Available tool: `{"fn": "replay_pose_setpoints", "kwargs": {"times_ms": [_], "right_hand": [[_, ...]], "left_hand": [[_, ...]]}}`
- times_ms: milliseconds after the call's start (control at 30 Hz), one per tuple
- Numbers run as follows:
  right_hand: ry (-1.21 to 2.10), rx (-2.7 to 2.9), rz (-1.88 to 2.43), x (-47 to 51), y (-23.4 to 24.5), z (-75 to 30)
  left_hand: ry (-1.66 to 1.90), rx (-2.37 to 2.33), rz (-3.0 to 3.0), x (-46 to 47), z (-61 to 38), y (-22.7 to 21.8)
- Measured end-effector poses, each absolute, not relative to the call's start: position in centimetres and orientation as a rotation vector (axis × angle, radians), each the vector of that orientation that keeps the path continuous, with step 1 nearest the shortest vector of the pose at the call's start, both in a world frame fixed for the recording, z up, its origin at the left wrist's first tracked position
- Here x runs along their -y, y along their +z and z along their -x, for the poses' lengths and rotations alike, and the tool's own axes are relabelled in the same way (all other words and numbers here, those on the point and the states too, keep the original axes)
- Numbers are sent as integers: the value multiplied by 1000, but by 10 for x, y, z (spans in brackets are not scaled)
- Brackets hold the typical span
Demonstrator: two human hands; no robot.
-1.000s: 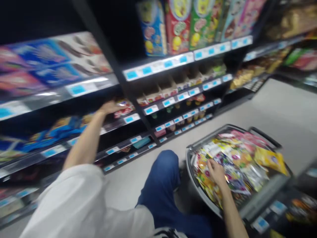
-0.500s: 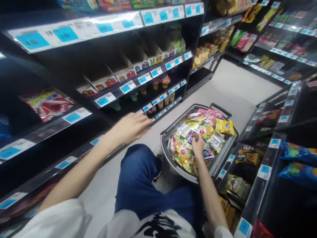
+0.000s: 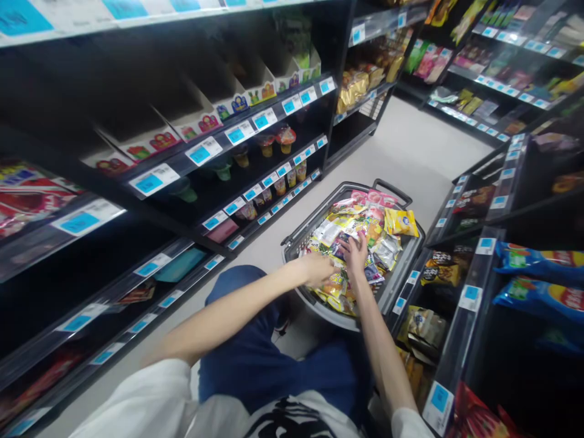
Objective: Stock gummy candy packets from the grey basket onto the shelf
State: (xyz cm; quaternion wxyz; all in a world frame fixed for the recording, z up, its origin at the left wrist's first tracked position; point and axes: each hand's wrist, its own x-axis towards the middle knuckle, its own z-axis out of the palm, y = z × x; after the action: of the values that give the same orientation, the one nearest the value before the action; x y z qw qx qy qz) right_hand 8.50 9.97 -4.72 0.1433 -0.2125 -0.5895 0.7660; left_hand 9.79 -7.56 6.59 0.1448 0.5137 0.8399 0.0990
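Note:
A grey shopping basket (image 3: 403,271) stands on the aisle floor in front of my knees, heaped with several bright snack packets (image 3: 358,228). My left hand (image 3: 319,269) reaches into its near side, its fingers curled down onto the packets. My right hand (image 3: 353,253) lies on the pile beside it, fingers bent over a packet. What either hand grips is hidden among the wrappers.
Dark shelves with blue price tags (image 3: 198,154) line the left side, holding small cups (image 3: 285,137) and cartons. Another rack (image 3: 469,292) with chip bags (image 3: 538,261) stands close on the right. The pale floor (image 3: 424,152) runs ahead down the aisle.
My left hand has left the shelf on the left and swung right and down into the basket. The view has tilted down. My right hand has stayed on the packets.

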Motion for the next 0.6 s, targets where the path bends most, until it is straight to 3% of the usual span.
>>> {"fn": "replay_pose_setpoints", "kwargs": {"times_ms": [600], "right_hand": [[1648, 1726, 514, -120, -25, -87]], "left_hand": [[24, -2707, -934, 37, -53, 15]]}}
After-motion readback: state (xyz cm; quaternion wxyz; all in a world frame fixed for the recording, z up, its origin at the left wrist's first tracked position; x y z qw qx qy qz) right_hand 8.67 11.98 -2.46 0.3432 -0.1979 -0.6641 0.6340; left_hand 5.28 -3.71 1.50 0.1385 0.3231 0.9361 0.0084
